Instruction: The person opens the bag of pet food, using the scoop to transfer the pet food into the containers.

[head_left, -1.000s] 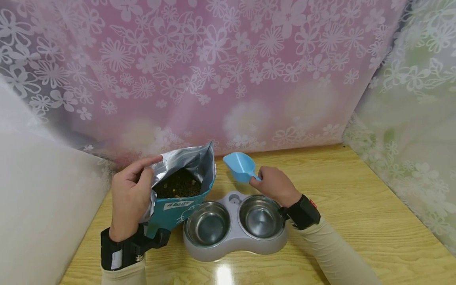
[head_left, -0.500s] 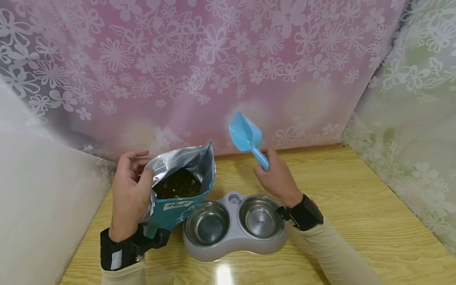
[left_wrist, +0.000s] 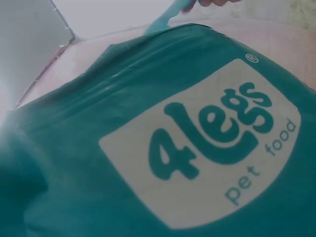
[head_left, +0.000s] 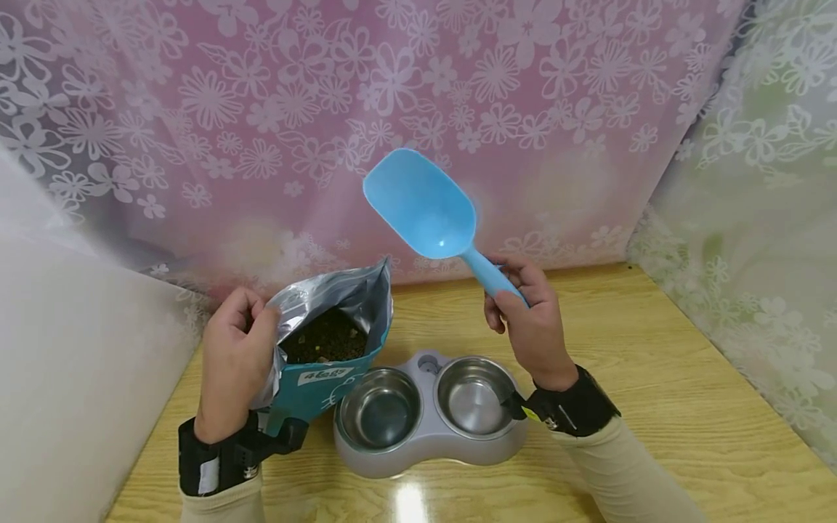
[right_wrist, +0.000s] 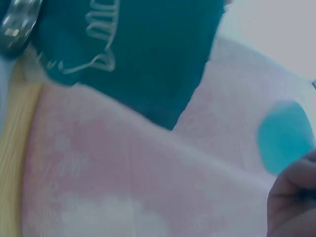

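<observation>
My left hand (head_left: 235, 363) grips the left edge of an open teal pet food bag (head_left: 307, 396), thumb on the near side. Dark brown kibble (head_left: 327, 338) lies inside its silver lining. In the left wrist view the bag's printed front (left_wrist: 64, 158) fills most of the picture. My right hand (head_left: 539, 327) holds a light blue scoop (head_left: 425, 207) by its handle, raised right of the bag. The scoop's hollow faces the head camera and shows no kibble. In the right wrist view the scoop (right_wrist: 284, 140) is blurred beside part of my hand (right_wrist: 294, 197).
A grey double pet bowl stand (head_left: 428, 447) with two steel bowls stands on the wooden table (head_left: 654, 378), close to the bag's right side. Pink floral cloth (head_left: 294, 109) hangs behind, and a pale floral cloth (head_left: 771, 218) lines the right side.
My right hand has lifted the scoop from low beside the bag and turned its hollow toward the head camera. The left index finger, straight at first, is now curled at the bag's edge.
</observation>
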`<state>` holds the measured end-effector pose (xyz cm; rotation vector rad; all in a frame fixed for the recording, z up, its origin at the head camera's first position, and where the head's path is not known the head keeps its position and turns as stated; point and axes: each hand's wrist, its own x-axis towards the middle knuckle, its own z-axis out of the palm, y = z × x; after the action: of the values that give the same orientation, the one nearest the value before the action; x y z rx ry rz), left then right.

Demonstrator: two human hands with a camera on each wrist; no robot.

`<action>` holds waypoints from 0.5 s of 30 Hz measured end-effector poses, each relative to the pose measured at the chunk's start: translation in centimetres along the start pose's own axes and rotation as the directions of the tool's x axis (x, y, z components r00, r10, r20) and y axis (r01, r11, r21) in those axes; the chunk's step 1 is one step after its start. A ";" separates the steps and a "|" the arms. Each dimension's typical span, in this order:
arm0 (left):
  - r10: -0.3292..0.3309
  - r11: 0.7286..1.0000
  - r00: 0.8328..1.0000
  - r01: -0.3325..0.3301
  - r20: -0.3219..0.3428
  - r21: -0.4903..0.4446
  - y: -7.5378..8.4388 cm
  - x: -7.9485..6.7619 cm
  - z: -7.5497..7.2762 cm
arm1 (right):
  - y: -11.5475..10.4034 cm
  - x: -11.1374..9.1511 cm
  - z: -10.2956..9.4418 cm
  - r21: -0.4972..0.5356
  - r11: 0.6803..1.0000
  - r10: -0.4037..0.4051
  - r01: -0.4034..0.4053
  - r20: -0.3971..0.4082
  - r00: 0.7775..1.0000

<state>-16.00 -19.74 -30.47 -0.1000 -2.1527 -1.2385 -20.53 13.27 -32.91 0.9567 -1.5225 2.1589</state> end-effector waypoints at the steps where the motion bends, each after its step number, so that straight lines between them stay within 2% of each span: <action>1: 0.000 1.000 1.000 0.000 0.000 -0.010 -0.1 0.0 0.0 | -0.2 0.0 0.1 0.058 0.998 0.015 -0.016 0.019 1.000; 5: -0.004 1.000 1.000 0.004 -0.001 -0.012 -0.3 0.0 0.0 | -0.8 0.1 0.3 0.263 0.963 0.032 -0.054 0.087 0.996; 9: -0.008 1.000 1.000 0.008 0.003 0.029 -0.4 -0.1 -0.1 | -1.1 0.1 0.3 0.405 0.914 -0.029 -0.030 0.139 0.990; 12: -0.015 0.999 1.000 0.015 0.004 0.044 -0.3 -0.1 -0.1 | -1.3 0.0 0.5 0.411 0.912 -0.056 -0.006 0.138 0.989; 15: -0.024 0.998 1.000 0.024 0.003 0.055 0.0 -0.1 0.0 | -1.4 -0.1 0.7 0.326 0.945 -0.049 0.005 0.128 0.990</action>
<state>-15.95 -19.77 -30.52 -0.0533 -2.1952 -1.1920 -19.37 13.14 -31.80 1.2436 -1.2180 2.4167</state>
